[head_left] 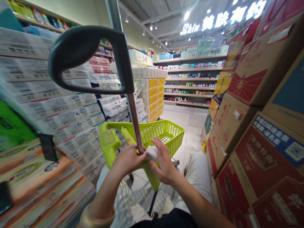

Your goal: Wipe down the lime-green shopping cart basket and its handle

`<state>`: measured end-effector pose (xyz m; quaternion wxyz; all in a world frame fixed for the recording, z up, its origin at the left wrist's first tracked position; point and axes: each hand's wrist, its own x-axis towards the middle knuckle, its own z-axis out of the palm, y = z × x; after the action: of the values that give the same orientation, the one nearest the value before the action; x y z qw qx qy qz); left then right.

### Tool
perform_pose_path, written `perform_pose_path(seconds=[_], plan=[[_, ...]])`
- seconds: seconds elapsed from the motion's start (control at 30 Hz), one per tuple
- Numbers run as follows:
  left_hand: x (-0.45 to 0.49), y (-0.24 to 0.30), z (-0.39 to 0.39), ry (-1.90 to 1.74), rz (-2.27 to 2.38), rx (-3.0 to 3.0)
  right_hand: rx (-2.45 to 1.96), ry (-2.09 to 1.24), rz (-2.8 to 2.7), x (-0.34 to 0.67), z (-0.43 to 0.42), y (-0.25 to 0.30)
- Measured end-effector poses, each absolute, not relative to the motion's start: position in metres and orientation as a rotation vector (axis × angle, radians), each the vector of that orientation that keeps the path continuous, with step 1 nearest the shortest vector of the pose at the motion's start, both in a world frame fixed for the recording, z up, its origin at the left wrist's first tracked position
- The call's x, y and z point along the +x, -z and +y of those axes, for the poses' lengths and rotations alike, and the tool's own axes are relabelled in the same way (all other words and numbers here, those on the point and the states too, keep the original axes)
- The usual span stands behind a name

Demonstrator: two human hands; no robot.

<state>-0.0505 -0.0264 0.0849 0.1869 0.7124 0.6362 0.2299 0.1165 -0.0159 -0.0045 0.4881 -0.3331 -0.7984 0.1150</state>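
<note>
Brown and red cartons [228,118] stack high on the right; white wrapped packs [68,110] pile up on the left. Beyond the pale tiled floor [193,126], shelves [194,69] carry rows of small goods [197,84], with a lit sign [219,21] and ceiling lights [186,15] above.

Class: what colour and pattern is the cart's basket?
The basket is lime green with a lattice of holes, shown in the head view.

hands [165,166], white wad [152,153], metal pole [133,115], green cart [175,143]
</note>
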Motion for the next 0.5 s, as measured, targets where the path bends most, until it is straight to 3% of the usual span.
perform_pose_path(seconds=[0.5], plan=[[-0.072, -0.084, -0.035, -0.636, 1.685, 1.968, -0.655, -0.013, -1.919, 0.115, -0.046, -0.041]])
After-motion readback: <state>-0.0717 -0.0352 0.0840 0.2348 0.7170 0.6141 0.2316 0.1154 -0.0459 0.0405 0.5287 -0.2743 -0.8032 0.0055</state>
